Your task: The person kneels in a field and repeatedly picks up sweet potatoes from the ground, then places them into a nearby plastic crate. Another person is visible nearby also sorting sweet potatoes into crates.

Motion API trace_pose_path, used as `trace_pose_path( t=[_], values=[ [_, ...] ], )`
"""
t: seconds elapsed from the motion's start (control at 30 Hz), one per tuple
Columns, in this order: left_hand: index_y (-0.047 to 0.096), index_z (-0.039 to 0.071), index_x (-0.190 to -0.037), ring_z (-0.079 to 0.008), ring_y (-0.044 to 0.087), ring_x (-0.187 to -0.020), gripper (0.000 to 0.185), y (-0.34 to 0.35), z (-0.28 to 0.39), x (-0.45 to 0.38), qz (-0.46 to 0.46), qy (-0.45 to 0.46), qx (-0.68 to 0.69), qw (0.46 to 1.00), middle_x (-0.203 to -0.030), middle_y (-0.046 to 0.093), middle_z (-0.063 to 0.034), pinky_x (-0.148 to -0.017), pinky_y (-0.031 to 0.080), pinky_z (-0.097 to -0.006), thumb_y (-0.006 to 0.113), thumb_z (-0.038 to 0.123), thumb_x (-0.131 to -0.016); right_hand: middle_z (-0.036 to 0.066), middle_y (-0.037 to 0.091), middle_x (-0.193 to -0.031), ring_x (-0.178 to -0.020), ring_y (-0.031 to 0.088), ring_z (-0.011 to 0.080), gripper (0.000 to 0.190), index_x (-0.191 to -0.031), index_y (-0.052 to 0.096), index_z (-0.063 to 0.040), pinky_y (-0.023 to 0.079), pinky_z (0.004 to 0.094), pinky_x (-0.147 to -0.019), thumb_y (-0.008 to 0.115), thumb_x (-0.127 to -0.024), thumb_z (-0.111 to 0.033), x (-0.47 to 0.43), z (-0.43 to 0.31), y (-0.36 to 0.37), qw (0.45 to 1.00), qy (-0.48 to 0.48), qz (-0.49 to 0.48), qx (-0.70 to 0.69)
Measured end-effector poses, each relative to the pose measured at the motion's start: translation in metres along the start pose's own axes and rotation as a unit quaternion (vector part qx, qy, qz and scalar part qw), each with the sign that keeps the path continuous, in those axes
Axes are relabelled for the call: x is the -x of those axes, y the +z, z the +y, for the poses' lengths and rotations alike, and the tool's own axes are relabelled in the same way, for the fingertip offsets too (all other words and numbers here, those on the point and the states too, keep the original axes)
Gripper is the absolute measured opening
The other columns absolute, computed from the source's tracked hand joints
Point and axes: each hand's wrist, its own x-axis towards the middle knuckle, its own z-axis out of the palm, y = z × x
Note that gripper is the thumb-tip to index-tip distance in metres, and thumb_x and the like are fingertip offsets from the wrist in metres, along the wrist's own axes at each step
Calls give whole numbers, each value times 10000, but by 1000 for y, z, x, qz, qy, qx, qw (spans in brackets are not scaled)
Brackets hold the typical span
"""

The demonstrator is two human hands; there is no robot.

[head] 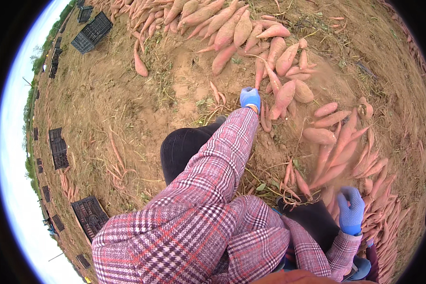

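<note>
Both hands wear blue knitted work gloves. My left hand [250,97] reaches forward to the near end of a slim sweet potato [259,72] at the edge of a loose group; its fingers are curled, but whether they grip it is hidden. Just right of it lie a large forked sweet potato [283,97] and a rounder one [302,91]. My right hand [350,209] is raised over the row of sweet potatoes at lower right, blurred, with fingers bent and nothing visible in them. Small rooted sweet potatoes [294,179] lie on the soil between my knees.
A long heap of sweet potatoes [198,14] stretches along the top, another [387,213] down the right. Black plastic crates [91,32] stand at left, one [89,217] nearer me. Dry vines cover parts of the soil. Part of another person's purple sleeve [372,261] shows at lower right.
</note>
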Motion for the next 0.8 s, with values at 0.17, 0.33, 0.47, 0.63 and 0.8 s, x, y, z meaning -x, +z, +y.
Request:
trace_pose_path(
  t=[0.17,0.33,0.47,0.63,0.8],
  values=[
    [629,22,-1146,-357,651,-1013,395,-19,43,-61,83,42,-56,994,-1078,669,-239,-892,493,-423,602,189,-790,124,647,-875,-812,632,229,145,-962,632,27,488,314,-775,623,-817,15,-6,-15,-1,1000,-10,-8,14],
    [471,92,-1370,-410,494,-1252,582,-41,67,-142,128,90,-278,948,-1392,470,-215,-1048,423,-487,604,228,-820,146,648,-896,-828,640,252,158,-951,632,30,493,317,-788,624,-793,29,-11,-23,1,998,51,-20,25],
    [401,104,-1430,-410,467,-1284,703,-60,76,-195,16,180,-399,899,-1425,442,-204,-1079,396,-492,647,326,-810,156,641,-930,-850,647,277,207,-971,621,33,498,323,-800,649,-765,30,-20,-24,9,998,35,-36,47],
    [394,199,-1452,-378,451,-1310,844,-66,88,-209,17,130,-476,870,-1423,416,-178,-1064,419,-484,768,386,-718,163,637,-942,-856,645,286,221,-982,614,32,500,334,-803,650,-764,17,-28,-21,15,993,76,-80,48],
    [414,186,-1425,-372,498,-1277,943,-81,93,-207,7,155,-440,884,-1403,458,-200,-1035,447,-487,845,408,-616,170,631,-944,-858,641,303,216,-982,612,30,501,344,-796,641,-770,2,-27,-21,15,994,51,-80,54]
  ],
)
